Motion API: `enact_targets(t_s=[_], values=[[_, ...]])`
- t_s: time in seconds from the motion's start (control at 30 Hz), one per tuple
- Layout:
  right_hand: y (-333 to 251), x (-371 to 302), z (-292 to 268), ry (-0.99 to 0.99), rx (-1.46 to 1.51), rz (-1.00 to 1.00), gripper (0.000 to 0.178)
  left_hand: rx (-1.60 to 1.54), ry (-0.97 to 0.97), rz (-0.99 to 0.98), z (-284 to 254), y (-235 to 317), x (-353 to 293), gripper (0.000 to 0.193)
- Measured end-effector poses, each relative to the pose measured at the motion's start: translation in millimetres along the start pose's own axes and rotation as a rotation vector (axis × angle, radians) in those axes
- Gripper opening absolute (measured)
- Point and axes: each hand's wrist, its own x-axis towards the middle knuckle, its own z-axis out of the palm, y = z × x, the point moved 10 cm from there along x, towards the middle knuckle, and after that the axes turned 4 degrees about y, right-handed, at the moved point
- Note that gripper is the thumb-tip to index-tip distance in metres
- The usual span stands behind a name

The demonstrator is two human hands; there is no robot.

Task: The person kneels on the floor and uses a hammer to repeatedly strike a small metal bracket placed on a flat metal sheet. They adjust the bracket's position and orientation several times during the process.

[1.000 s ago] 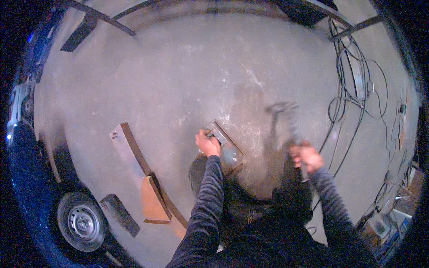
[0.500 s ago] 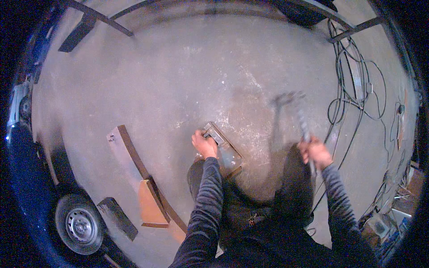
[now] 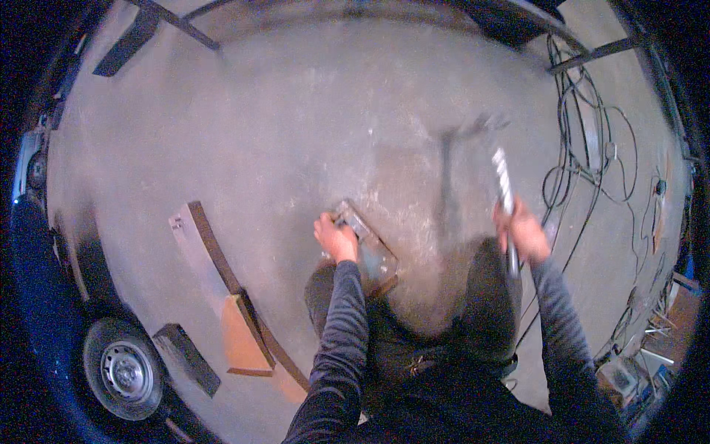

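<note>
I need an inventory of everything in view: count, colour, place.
Tool: one, silvery, centre right
Metal piece: one, grey, rusty, centre
Panel: one, grey-brown, left
Wedge: one, orange, beside panel
Blocks: two, dark, lower and upper left
Wheel: one, black-silver, lower left
Cables: several, dark, right
Bars: several, dark, top
Clutter: uncounted, mixed, lower right
Floor: one, grey, throughout
Legs and sleeves: two each, dark, below
Left hand: one, bare, holding metal piece
Right hand: one, bare, gripping tool

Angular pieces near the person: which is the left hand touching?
The bluish piece with the left hand at its upper end; the long strip, orange wedge and dark block lie farther left, untouched.
</note>
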Motion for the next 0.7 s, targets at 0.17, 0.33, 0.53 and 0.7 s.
enact_targets(t_s=[0.17,0.33,0.53,0.7], values=[[-1,34,94,0.351,0.129,-0.277,0.022,0.0,0.015,0.071,5,26,1,0.026],[109,-44,132,-0.303,0.436,0.402,0.026,-0.033,0.073,-0.047,-12,-24,-4,0.027],[6,21,-17,0.012,0.524,-0.075,0.015,-0.017,0.009,0.069,0,-5,-15,0.027],[53,-27,121,0.196,0.146,-0.096,0.017,0.003,-0.016,0.066,-3,-8,-7,0.026]])
